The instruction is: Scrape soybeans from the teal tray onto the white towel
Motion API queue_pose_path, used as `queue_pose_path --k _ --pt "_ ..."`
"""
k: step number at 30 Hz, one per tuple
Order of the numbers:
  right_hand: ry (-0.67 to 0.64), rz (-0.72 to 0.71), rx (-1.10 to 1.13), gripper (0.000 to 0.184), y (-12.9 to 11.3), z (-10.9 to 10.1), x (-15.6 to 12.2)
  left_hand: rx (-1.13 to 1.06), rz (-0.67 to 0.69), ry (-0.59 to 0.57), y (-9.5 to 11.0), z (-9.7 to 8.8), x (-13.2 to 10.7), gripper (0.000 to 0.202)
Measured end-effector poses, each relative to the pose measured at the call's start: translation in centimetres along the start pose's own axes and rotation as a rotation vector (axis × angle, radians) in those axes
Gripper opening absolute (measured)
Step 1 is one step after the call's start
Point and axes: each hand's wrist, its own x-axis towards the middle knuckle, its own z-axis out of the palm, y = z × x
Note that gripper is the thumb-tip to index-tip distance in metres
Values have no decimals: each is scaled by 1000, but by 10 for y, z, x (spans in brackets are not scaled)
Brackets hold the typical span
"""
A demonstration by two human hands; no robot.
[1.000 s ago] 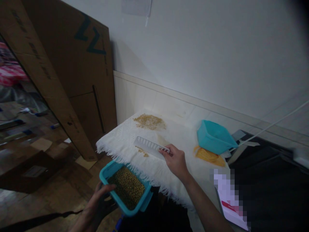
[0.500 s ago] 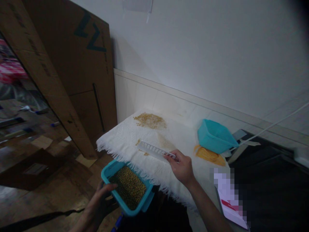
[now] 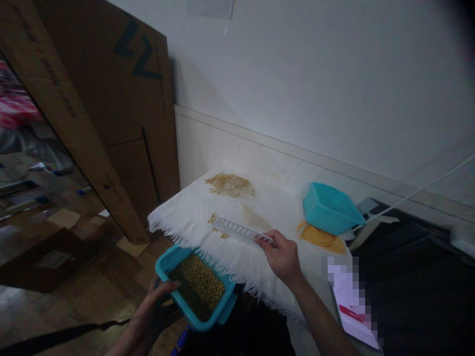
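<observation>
My left hand [image 3: 158,301] grips the near-left rim of a blue plastic basin [image 3: 218,319], its thumb over the edge. Yellow soybeans [image 3: 204,282] and darker green beans [image 3: 185,291] lie in the basin, which is tucked under the cloth's fringed edge. My right hand [image 3: 284,254] is closed round one end of a white slotted plastic strip [image 3: 237,230], held low over the white cloth [image 3: 189,207]. A few loose soybeans [image 3: 224,236] lie by the strip's far end. Farther back on the cloth is a larger spread of soybeans [image 3: 230,184].
A second blue basin [image 3: 326,207] stands at the table's right, beside a folded yellow cloth [image 3: 322,239]. A purple-and-white packet [image 3: 352,301] lies at the lower right. To the left rises a tall cardboard box [image 3: 141,109]; a white wall [image 3: 315,84] closes off the back.
My right hand has shifted slightly to the right with the strip, uncovering more of the soybeans at its far end. My left hand and the basin stay in place.
</observation>
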Motion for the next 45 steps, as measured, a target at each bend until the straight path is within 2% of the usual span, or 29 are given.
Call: queue_pose_path --k 4,12,28,34,40,45 --pt "-7 -4 -9 22 7 2 1 9 -11 2 0 -1 2 106" --pt "-43 -47 8 20 5 -2 3 8 -5 -15 0 -3 3 101" --pt "-109 -58 46 21 3 -7 22 -20 -20 -38 -2 -7 7 112" --pt "-147 -12 75 25 6 -8 32 4 -11 -22 -1 -5 3 106" --pt "-223 30 127 18 8 -8 48 -9 -15 -29 -1 -5 5 87" --pt "-269 51 149 16 9 -10 57 -33 -31 -15 -3 -7 10 94"
